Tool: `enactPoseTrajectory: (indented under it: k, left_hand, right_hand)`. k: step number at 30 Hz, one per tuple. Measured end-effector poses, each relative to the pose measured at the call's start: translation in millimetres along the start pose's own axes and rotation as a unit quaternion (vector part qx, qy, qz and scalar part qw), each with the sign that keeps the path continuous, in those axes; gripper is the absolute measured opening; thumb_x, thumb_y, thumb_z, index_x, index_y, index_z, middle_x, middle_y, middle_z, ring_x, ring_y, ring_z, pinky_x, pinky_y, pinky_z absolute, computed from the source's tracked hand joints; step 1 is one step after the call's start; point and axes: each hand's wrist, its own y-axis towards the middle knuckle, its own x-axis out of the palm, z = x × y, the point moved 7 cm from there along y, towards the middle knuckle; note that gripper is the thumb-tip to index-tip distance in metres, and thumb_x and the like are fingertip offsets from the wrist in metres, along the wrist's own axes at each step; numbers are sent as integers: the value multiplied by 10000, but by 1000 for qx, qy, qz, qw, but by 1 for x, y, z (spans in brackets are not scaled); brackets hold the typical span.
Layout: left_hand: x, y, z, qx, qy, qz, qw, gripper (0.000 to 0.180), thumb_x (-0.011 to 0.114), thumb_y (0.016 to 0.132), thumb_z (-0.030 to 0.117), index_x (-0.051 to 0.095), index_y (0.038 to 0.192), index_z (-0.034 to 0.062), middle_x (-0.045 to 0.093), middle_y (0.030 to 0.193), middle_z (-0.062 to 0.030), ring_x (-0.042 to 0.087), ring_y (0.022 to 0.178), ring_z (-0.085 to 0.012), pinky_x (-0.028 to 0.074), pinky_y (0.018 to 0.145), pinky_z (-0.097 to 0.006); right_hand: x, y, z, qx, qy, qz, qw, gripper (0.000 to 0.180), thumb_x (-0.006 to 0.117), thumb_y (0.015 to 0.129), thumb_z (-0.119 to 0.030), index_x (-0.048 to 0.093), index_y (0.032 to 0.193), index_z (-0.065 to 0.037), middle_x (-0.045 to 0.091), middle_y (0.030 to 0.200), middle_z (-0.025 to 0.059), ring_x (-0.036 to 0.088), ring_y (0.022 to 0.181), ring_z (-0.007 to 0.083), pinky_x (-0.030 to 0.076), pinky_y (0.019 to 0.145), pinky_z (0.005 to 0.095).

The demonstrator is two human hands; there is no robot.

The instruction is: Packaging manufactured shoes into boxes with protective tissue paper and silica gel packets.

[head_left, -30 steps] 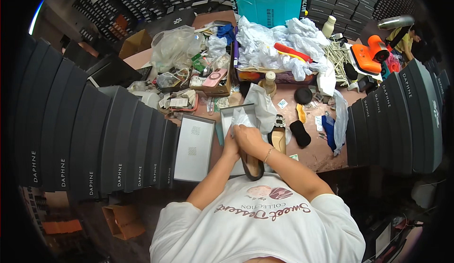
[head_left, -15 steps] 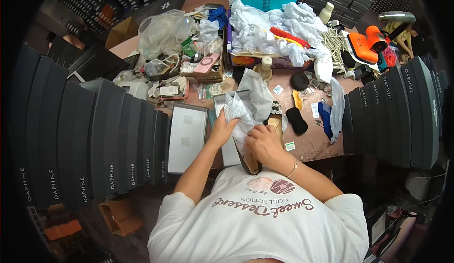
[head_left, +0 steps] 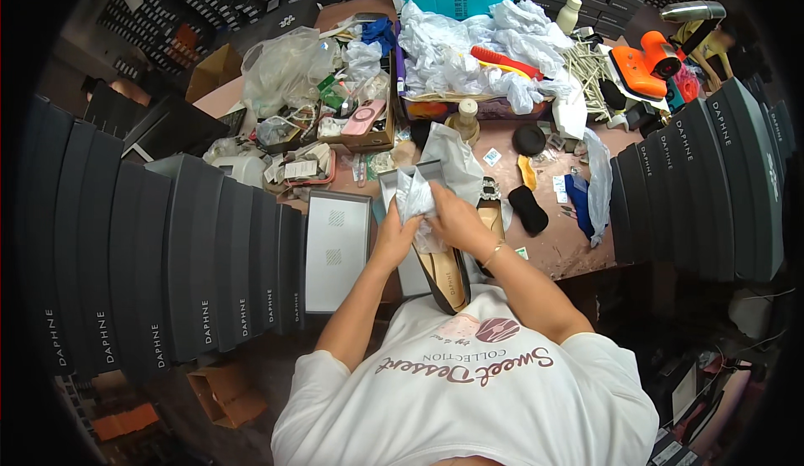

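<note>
White crumpled tissue paper [head_left: 412, 194] is bunched between my two hands at the middle of the bench. My left hand [head_left: 397, 236] closes on its left side, and my right hand [head_left: 458, 221] pinches it from the right. Just below, a dark shoe with a tan insole [head_left: 446, 280] points its heel end toward me; its toe end is covered by my hands and the paper. Right of it lies the matching shoe [head_left: 492, 214], a sparkling buckle at its toe. Underneath is an open grey shoebox [head_left: 410, 273], lined with more white paper [head_left: 456, 160].
A box lid [head_left: 337, 252] lies left of the shoebox. Stacks of dark shoeboxes [head_left: 188, 257] rise on the left, others [head_left: 699, 190] on the right. Behind stand a tissue-filled carton [head_left: 469, 56] and a bottle [head_left: 466, 123]. A black pad [head_left: 528, 211] lies to the right.
My right hand has moved up and away from the shoe's insole to the tissue paper. The paper is now bunched tighter between both hands, and more of the insole shows.
</note>
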Motion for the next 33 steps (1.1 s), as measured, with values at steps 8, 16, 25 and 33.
enactPoseTrajectory:
  k: [8,16,25,33]
  left_hand:
    - [10,1,19,-6,12,-32,999,530,585,857,112,367,1327,-3,590,1156,-195,586,1078,-298,433,919,-352]
    - [4,3,22,58,124,-36,990,660,608,823,124,278,1380,-5,579,1167,-211,575,1091,-334,421,949,-368]
    - [7,-7,-11,-21,19,183,983,460,439,726,-48,544,1173,-29,645,1032,-184,623,992,-300,456,886,-350]
    - [-11,-15,24,56,-104,221,968,573,500,677,-80,480,1248,-33,628,992,-107,608,939,-214,473,862,-306]
  right_hand:
    - [-21,-17,6,-8,-25,7,1000,631,724,708,-180,392,1205,23,582,1048,249,592,936,397,488,773,436]
    - [-9,1,12,30,-37,49,998,238,583,772,-146,485,912,20,616,881,243,612,790,426,493,694,494]
    - [-14,-15,-9,-25,12,82,996,361,567,760,-172,412,1021,24,553,917,278,569,844,461,468,757,513]
    - [-4,-15,-25,-17,70,69,995,421,562,759,-182,415,1086,38,556,964,289,565,874,468,466,763,511]
